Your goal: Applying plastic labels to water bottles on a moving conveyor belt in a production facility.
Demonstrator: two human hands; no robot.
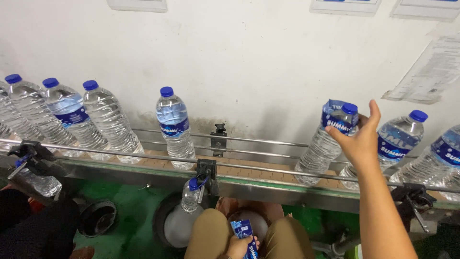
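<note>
My right hand reaches up to a clear water bottle with a blue cap standing on the conveyor belt. Thumb and fingers close around its neck, where a blue label sleeve sits loose and tilted just under the cap. My left hand rests low between my knees and holds a small stack of blue label sleeves. Two labelled bottles stand just right of my right hand.
A labelled bottle stands alone mid-belt, and three more bottles crowd the left. Metal guide rails run along the belt. One bottle hangs below at a bracket. Someone in dark clothing sits at the left. The floor is green.
</note>
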